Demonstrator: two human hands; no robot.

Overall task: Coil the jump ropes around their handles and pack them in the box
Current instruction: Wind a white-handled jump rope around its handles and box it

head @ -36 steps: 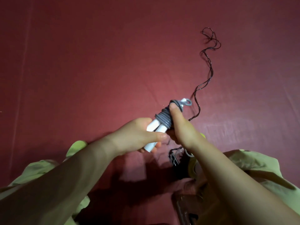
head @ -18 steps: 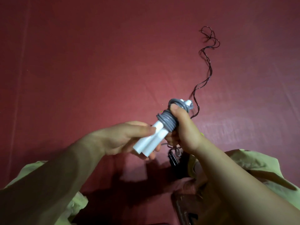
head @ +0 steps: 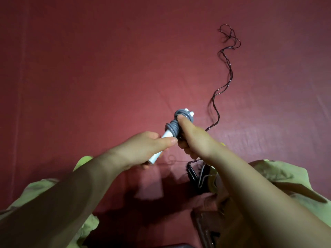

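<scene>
I see the left hand (head: 143, 149) wrapped round the near end of the jump rope handles (head: 166, 136), and the right hand (head: 195, 138) just right of it, gripping the far end, thumb pressed on the coiled rope (head: 174, 127) wound round them. The bundle is held above the cloth (head: 89, 77), tilted away to the right. A second rope (head: 222, 90) lies on the cloth beyond and right of the hands, trailing toward me to a dark handle (head: 191, 173) under the right forearm.
</scene>
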